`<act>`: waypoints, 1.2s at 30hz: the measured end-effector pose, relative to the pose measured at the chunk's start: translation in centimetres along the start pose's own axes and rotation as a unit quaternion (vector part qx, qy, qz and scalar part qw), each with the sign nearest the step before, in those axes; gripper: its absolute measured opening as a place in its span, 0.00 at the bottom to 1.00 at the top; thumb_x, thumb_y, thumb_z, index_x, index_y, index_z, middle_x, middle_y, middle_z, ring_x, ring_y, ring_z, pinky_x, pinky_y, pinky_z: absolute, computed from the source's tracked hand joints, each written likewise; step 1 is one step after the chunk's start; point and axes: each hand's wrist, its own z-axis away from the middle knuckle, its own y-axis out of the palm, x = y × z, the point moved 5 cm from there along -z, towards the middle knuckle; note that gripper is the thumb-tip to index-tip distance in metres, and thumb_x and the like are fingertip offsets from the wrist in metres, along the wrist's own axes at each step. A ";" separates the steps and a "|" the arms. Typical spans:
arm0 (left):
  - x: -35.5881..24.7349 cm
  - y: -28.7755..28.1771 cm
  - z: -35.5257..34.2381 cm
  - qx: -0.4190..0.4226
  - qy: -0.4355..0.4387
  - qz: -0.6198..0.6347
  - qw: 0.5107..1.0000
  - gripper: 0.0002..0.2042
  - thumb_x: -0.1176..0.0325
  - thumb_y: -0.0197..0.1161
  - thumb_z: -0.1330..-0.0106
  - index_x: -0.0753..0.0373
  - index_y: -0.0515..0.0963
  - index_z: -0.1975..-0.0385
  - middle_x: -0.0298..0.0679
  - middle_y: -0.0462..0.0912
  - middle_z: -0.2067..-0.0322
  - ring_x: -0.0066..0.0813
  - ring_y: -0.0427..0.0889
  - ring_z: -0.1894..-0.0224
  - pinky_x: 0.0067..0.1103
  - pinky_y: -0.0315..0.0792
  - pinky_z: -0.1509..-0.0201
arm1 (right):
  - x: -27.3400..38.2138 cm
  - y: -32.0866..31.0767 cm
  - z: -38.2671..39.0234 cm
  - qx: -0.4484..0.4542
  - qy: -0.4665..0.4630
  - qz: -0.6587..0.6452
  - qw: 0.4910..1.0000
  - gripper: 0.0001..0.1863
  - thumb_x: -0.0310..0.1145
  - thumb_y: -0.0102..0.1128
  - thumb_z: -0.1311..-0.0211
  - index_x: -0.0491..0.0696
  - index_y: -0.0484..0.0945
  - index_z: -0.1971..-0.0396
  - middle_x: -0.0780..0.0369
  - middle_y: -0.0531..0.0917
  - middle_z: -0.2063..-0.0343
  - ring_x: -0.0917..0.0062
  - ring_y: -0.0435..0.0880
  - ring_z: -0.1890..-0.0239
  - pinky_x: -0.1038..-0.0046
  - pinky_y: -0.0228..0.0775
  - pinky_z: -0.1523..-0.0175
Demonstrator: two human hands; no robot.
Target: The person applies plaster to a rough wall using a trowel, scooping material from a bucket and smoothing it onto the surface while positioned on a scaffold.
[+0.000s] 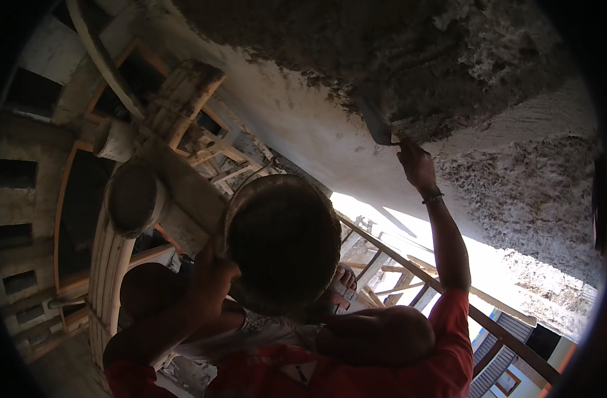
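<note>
At upper right, the right hand [416,164] grips a trowel [378,127] against wet plaster [449,79]. At centre, the left hand [210,275] clasps the rim of a round pan [283,242], which is likely heavy and rigid and best held at its rim.

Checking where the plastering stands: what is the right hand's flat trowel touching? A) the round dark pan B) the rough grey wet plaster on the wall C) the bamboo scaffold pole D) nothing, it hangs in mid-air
B: the right hand presses the flat trowel against the rough grey wet plaster, while the left hand holds the round dark pan lower down.
</note>
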 end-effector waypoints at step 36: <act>-2.6 3.5 -1.2 0.031 0.130 -0.049 0.990 0.24 0.77 0.58 0.49 0.65 0.73 0.47 0.39 0.76 0.71 0.27 0.71 0.76 0.26 0.66 0.74 | 14.2 -36.4 -2.7 -0.162 0.056 -0.108 0.979 0.15 0.30 0.51 0.31 0.41 0.77 0.49 0.68 0.75 0.79 0.90 0.69 0.82 0.81 0.64 0.79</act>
